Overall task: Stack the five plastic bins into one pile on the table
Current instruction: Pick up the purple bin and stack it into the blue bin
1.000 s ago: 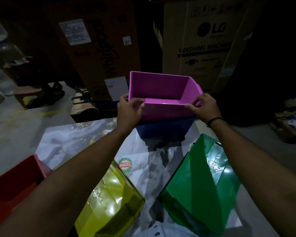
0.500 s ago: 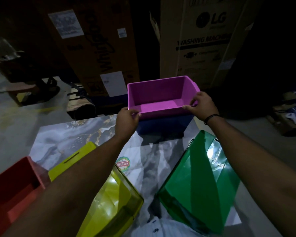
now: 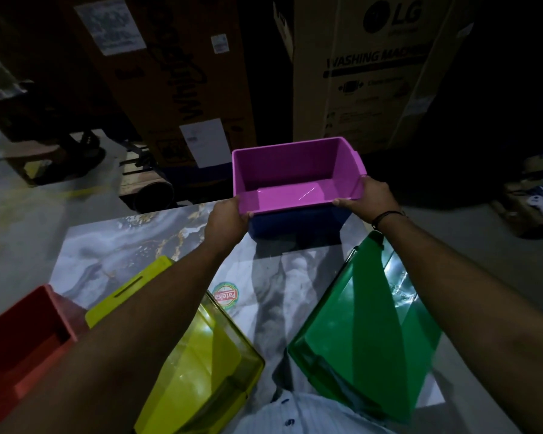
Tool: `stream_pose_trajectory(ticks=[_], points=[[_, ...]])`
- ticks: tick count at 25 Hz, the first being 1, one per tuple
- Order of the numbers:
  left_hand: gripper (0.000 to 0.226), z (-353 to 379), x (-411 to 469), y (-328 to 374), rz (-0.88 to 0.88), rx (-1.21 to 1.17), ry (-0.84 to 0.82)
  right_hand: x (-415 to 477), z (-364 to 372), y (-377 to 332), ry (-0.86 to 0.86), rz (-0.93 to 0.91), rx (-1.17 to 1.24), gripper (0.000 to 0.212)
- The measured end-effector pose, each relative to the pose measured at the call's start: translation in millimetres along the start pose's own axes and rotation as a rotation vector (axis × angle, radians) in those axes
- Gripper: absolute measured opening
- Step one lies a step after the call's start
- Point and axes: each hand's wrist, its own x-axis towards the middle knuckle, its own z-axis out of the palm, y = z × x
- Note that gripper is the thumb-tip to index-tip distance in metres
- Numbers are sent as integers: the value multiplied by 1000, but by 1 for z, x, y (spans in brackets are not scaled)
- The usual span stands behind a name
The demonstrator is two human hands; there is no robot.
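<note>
A purple bin (image 3: 292,175) sits nested in a blue bin (image 3: 298,222) at the far edge of the marble-patterned table (image 3: 123,245). My left hand (image 3: 228,216) grips the purple bin's near left corner. My right hand (image 3: 370,195) grips its near right corner. Closer to me, a yellow bin (image 3: 201,361) lies under my left forearm, a green bin (image 3: 367,327) stands at the right, and a red bin (image 3: 19,352) sits at the left edge.
Tall cardboard appliance boxes (image 3: 367,73) stand behind the table. A round sticker (image 3: 225,296) marks the table's middle. Dark clutter (image 3: 533,198) lies on the floor to the right, and a wooden pallet (image 3: 138,177) sits beyond the table's far left corner.
The purple bin has come down from above the blue bin and now rests inside it. Both hands stayed on its near corners and lowered with it.
</note>
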Motion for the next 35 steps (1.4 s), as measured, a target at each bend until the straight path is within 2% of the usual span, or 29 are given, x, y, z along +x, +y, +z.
stream_pose_trajectory(ticks=[7,13,18,23,28,35], points=[[14,5,3,-2,-5,33,-19,12,3,7,-61,22,-163,65],[17,4,11,4,-69,64,-70,15,-1,10,-88,93,-170,78],[11,6,9,4,-73,65,-68,5,-5,8,-74,74,-154,70],[19,8,-2,2,-155,-39,-47,-9,-5,14,-21,10,-84,62],[26,10,-4,10,-173,-65,-54,-18,-6,21,-11,47,-37,60],[22,8,-16,26,-148,-107,-71,-26,-6,27,1,80,55,57]])
